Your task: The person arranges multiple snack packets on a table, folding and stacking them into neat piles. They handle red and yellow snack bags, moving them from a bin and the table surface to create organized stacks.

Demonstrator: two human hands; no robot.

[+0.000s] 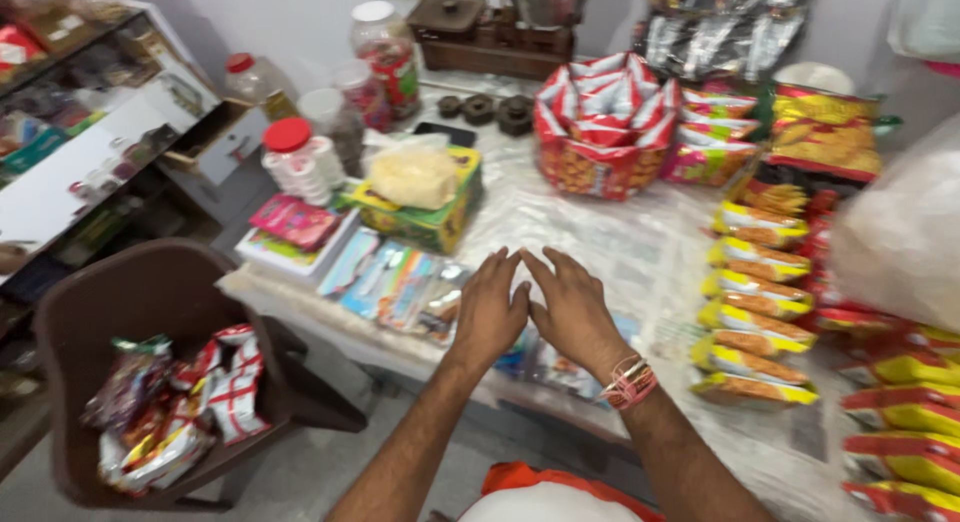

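Head view: left hand (490,317), right hand (575,312) flat, empty, touching on counter (600,242) left of yellow packets (760,327); packets already stacked, nothing gripped.

Head view, steeply down, near counter (640,252)

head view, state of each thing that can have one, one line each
left hand: flat on the counter, holds nothing
right hand: flat beside it, fingertips touching the left
red-lidded jar: lid on
green box: open, white bag on top
brown chair: snack packets piled on seat
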